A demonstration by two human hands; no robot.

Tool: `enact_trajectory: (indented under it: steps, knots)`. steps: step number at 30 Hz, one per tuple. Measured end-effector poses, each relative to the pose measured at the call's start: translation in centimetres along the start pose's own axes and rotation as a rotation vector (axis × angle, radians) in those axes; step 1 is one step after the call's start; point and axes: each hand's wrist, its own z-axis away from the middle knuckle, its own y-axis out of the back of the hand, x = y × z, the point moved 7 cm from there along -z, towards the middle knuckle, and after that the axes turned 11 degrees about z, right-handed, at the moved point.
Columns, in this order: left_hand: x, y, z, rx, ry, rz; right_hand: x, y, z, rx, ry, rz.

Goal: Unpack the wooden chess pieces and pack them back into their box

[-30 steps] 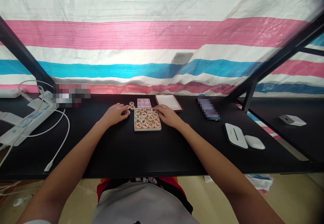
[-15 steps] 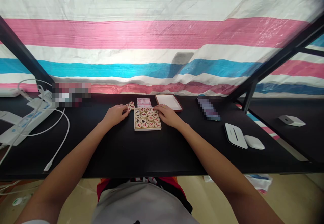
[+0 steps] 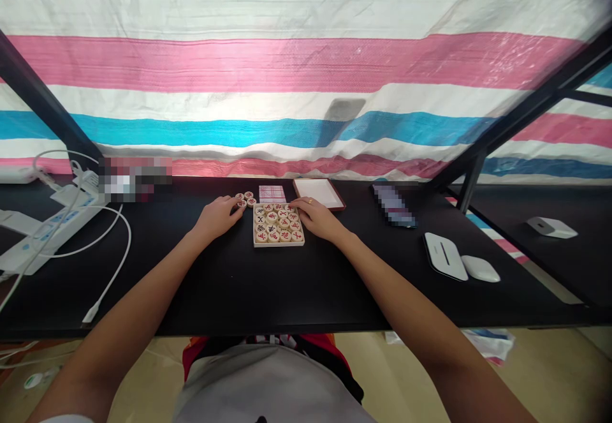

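A shallow white box (image 3: 279, 244) holds rows of round Chinese chess pieces (image 3: 284, 223) with red and black characters. My right hand (image 3: 315, 217) rests at the box's far right corner, its fingers bent over the rim and a ring on one finger. Left of the box, several loose pieces lie in a small cluster (image 3: 249, 195). My left hand (image 3: 218, 216) is beside that cluster, thumb and fingertips closed around the nearest Chinese chess piece (image 3: 241, 203), which sits against the others.
Behind the box lie a folded red-lined sheet (image 3: 271, 194) and a brown-edged lid (image 3: 319, 193). To the right are a phone (image 3: 394, 205), a white flat device (image 3: 445, 256) and a white mouse-like object (image 3: 480, 269). A power strip (image 3: 52, 235) with cables occupies the left.
The piece at my left fingertips shows more of its face, and the loose pieces have shifted slightly. My right hand stays at the box corner.
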Motion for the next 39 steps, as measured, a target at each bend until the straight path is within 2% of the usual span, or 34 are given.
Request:
enact_trajectory:
  steps: [7,14,24,39]
  knots:
    - [-0.9,0.9,-0.2,0.111,0.070,0.035,0.0,0.0,0.0,-0.005,-0.003,0.020]
    - [-2.3,-0.3,-0.5,0.068,0.085,-0.017,0.0,0.0,0.0,-0.006,-0.004,0.012]
    - [-2.2,-0.8,-0.5,0.023,0.095,-0.042,0.1,-0.1,0.1,0.006,0.005,0.010]
    - [-2.1,-1.0,-0.7,0.042,0.089,-0.028,0.1,-0.1,0.0,-0.006,-0.004,0.008]
